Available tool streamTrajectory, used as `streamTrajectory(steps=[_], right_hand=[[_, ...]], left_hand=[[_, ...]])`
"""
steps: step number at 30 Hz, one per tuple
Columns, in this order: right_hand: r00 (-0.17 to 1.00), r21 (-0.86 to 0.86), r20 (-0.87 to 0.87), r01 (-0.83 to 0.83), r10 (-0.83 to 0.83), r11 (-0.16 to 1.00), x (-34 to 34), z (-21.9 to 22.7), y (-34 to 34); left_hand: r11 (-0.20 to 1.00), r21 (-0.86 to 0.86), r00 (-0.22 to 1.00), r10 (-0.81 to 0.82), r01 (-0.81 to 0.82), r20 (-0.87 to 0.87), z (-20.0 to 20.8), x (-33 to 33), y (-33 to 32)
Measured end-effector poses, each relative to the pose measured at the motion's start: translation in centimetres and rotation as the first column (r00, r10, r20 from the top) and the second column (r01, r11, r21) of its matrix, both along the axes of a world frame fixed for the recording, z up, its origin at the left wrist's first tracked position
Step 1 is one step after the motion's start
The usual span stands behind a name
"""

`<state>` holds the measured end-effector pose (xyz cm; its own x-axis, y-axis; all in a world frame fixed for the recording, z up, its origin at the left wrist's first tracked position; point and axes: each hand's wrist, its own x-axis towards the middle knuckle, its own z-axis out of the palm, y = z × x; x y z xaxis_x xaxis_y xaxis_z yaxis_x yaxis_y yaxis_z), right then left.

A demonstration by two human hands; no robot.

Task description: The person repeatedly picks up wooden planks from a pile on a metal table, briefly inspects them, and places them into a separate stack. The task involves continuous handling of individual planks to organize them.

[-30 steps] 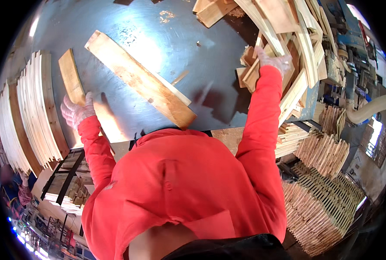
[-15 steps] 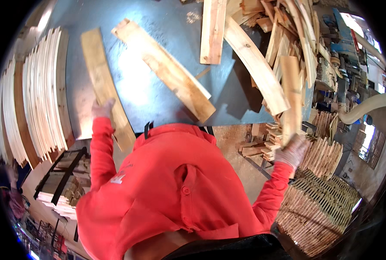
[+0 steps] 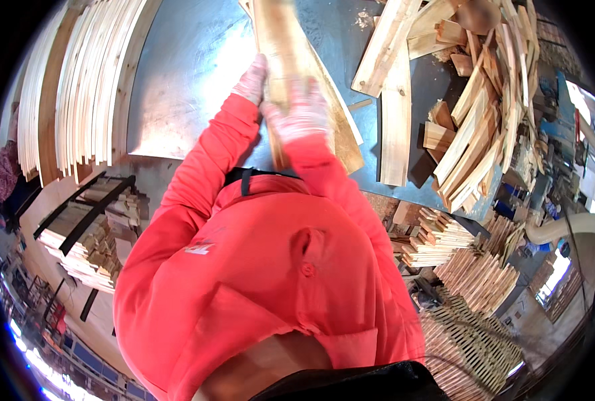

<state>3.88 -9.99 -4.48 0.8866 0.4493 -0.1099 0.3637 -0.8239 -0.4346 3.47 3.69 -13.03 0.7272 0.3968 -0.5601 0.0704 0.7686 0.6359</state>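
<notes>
A pale wooden board (image 3: pixel 277 40) lies lengthwise in front of me on the blue-grey table, its far end blurred. Along its left edge is my gloved left hand (image 3: pixel 251 81), closed on that edge. My gloved right hand (image 3: pixel 301 110) rests over the board's near part, fingers stretched out and smeared by motion. Under and to the right of this board, other boards (image 3: pixel 347 150) stick out at a slant. Both hands are close together, just beyond my red sleeves.
Many thin boards (image 3: pixel 90 80) stand in a row at the table's left. Two longer boards (image 3: pixel 395 127) lie right of centre, beside a heap of offcuts (image 3: pixel 478 127). Stacked slats (image 3: pixel 474 334) stand at the lower right, and more stacked wood (image 3: pixel 87 234) at the lower left.
My left hand has brought its board rightward over the other boards. My right hand has let go of the board it held at the right and come across to this one.
</notes>
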Motion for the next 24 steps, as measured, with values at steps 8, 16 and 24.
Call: streamTrajectory(steps=[8,16,24], right_hand=[[0.896,-0.165,0.263,0.408,-0.358,0.898,15.1,-2.6,-4.2],[0.742,0.594,-0.655,0.624,-0.145,0.508,19.6,-3.5,-11.6],[0.947,0.249,-0.226,-0.171,0.229,0.953,22.3,3.5,-15.9]], left_hand=[[0.766,0.546,0.912,-0.126,0.339,-0.390,3.7,-4.0,4.3],[0.231,0.399,0.346,0.237,0.887,-0.908,5.9,-9.2,10.4],[0.149,0.396,0.381,0.117,0.906,-0.917,3.1,-12.3,14.3]])
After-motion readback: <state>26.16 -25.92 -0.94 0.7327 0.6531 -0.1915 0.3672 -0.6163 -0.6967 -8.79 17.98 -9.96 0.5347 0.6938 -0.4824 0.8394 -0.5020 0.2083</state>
